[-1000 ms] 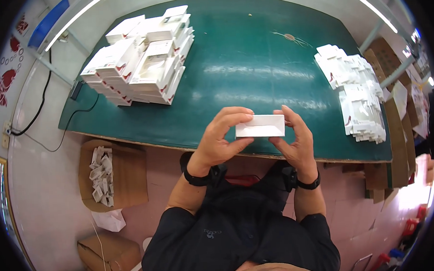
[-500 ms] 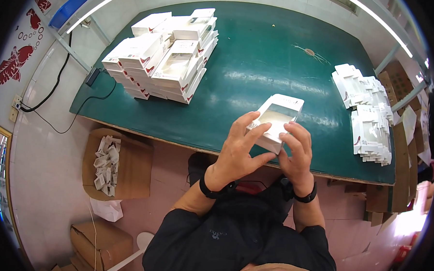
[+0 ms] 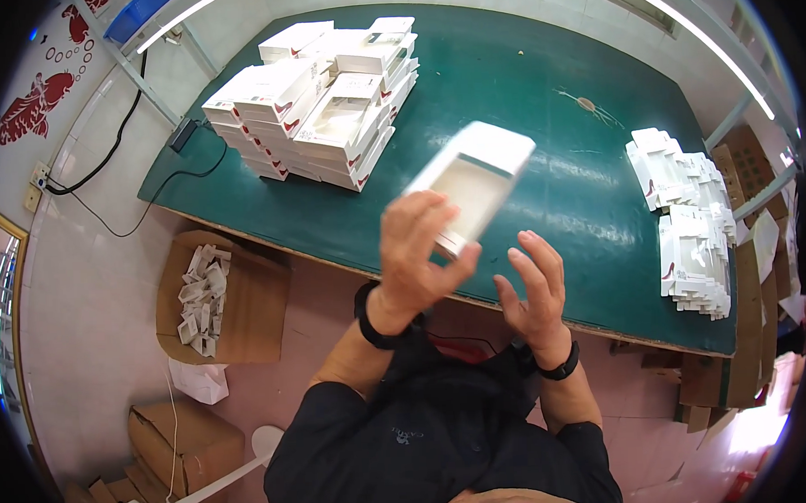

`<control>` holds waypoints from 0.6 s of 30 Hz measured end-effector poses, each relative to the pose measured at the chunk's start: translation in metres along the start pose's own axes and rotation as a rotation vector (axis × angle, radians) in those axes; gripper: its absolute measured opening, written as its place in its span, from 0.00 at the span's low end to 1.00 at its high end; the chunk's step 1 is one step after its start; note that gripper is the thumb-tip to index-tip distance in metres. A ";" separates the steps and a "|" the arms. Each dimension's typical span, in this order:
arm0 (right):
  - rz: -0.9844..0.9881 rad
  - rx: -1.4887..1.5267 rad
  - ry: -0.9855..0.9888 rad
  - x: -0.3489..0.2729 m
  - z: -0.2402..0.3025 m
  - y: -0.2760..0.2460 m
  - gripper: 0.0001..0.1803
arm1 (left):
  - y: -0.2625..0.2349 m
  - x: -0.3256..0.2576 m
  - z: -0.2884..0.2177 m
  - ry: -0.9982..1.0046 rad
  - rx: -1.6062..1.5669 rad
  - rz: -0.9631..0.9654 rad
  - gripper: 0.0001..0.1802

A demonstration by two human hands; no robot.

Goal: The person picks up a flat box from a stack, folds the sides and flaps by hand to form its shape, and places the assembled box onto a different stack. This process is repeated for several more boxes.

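My left hand grips the near end of a white windowed box, a folded carton with a clear panel in its top. The box is tilted and hangs over the front part of the green table, slightly blurred. To the right of it, my right hand is free, its fingers apart and nothing between them. A stack of similar white boxes rises at the table's left, several layers high. Overlapping flat white cartons lie in two piles at the right edge.
The green table spans the view, with a tangle of pale string on its far right. At the left, a black cable runs off the edge. Below stands a cardboard box of small white pieces; a lamp arm reaches in lower left.
My right hand has let go of the box and moved away from it. My left hand has carried the box leftward and raised it.
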State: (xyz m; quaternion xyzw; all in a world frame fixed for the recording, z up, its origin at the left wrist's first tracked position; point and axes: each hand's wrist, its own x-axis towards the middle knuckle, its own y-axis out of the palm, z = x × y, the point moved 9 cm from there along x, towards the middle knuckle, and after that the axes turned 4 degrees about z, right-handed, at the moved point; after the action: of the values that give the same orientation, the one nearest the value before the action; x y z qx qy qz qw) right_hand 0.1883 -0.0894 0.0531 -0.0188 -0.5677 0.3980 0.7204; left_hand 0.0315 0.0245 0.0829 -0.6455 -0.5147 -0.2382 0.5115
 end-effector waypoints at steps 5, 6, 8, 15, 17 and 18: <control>0.078 -0.033 0.104 -0.027 -0.028 -0.004 0.27 | -0.051 0.039 0.072 0.067 0.297 -0.168 0.25; 0.108 -0.019 0.141 -0.032 -0.032 -0.002 0.27 | -0.058 0.044 0.088 0.069 0.300 -0.166 0.25; 0.170 0.010 0.213 -0.042 -0.041 0.004 0.26 | -0.069 0.052 0.115 0.065 0.411 -0.164 0.24; 0.213 -0.013 0.324 -0.073 -0.066 0.004 0.23 | -0.060 0.061 0.161 0.062 0.486 -0.113 0.24; 0.217 -0.025 0.336 -0.078 -0.069 0.005 0.22 | -0.058 0.062 0.167 0.068 0.503 -0.104 0.25; 0.217 -0.020 0.348 -0.081 -0.071 0.005 0.22 | -0.059 0.063 0.171 0.069 0.512 -0.102 0.25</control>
State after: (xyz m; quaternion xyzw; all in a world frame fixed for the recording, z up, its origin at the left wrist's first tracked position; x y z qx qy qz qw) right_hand 0.2413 -0.1035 -0.0395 -0.1555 -0.4333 0.4582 0.7604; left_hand -0.0371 0.2024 0.0975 -0.4599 -0.5723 -0.1478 0.6627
